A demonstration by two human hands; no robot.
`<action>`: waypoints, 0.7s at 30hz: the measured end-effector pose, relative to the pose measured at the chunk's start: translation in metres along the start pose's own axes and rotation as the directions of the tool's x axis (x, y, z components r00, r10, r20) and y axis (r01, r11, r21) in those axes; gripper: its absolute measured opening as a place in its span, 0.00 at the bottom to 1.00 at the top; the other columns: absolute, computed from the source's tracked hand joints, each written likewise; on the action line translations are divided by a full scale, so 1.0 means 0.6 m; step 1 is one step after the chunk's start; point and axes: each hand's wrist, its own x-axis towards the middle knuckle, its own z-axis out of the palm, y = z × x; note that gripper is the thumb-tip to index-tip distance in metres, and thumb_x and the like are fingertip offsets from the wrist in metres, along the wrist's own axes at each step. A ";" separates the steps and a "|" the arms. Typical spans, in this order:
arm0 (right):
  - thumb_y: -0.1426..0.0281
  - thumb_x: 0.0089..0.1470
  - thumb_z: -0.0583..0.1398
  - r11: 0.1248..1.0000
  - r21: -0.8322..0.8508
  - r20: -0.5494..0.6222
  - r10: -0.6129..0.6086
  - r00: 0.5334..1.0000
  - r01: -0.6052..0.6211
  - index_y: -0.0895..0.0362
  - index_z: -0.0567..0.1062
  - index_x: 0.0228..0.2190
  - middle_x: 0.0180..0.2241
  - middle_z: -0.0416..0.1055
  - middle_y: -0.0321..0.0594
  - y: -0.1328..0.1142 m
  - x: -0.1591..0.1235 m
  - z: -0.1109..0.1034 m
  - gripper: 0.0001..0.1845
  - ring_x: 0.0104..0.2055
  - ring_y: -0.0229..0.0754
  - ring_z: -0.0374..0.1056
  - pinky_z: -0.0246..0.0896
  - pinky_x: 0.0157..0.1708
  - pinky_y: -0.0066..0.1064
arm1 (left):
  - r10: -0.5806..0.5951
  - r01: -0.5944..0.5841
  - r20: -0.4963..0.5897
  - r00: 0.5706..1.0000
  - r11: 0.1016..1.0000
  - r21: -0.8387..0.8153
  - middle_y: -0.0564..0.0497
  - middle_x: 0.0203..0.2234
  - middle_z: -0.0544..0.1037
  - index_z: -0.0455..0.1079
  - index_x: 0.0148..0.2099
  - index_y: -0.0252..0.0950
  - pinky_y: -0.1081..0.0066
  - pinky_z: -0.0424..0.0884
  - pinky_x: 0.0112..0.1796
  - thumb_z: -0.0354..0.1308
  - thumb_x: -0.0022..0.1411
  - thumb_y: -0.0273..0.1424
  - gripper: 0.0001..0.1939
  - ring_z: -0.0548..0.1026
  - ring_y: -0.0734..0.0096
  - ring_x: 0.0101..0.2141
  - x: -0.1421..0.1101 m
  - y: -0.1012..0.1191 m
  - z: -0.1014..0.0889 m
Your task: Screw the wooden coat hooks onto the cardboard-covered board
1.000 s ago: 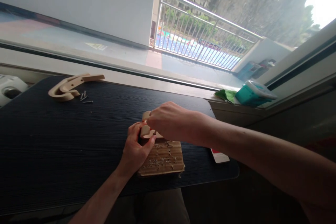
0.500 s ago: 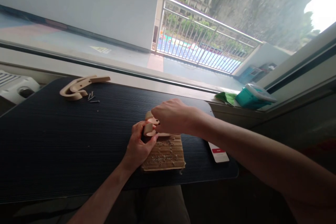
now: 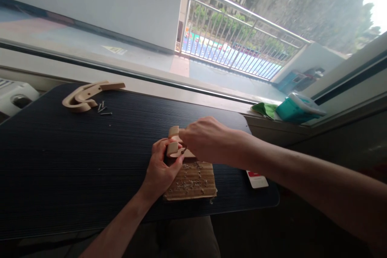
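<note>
My left hand (image 3: 159,171) is closed around a small curved wooden piece (image 3: 173,147), holding it upright at the far edge of a cardboard pad (image 3: 192,181) speckled with small bits. Just to its right, my right hand (image 3: 207,139) is closed in a pinch with its fingertips against the same wooden piece; what they pinch is too small to make out. Both hands work over a dark ribbed table mat (image 3: 75,157).
A larger curved wooden part (image 3: 83,96) and a few loose screws (image 3: 102,109) lie at the mat's far left. A white and red card (image 3: 256,179) sits right of the cardboard. A teal box (image 3: 298,109) and green cloth (image 3: 264,109) rest on the window sill. A white appliance (image 3: 15,96) stands far left.
The hands have stayed on the wooden piece, and my right hand has moved slightly right and lower. The view shifts a little with my head.
</note>
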 end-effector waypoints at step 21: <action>0.79 0.54 0.55 0.986 -0.080 -0.016 -0.149 0.989 0.148 0.60 0.73 0.28 0.31 0.73 0.41 0.001 -0.012 -0.014 0.08 0.33 0.38 0.67 0.49 0.25 0.28 | -0.008 0.008 0.005 1.000 1.000 0.026 0.49 0.41 0.69 0.66 0.43 0.40 0.60 0.66 0.51 0.60 0.51 0.31 0.16 0.70 0.62 0.45 0.000 0.006 -0.002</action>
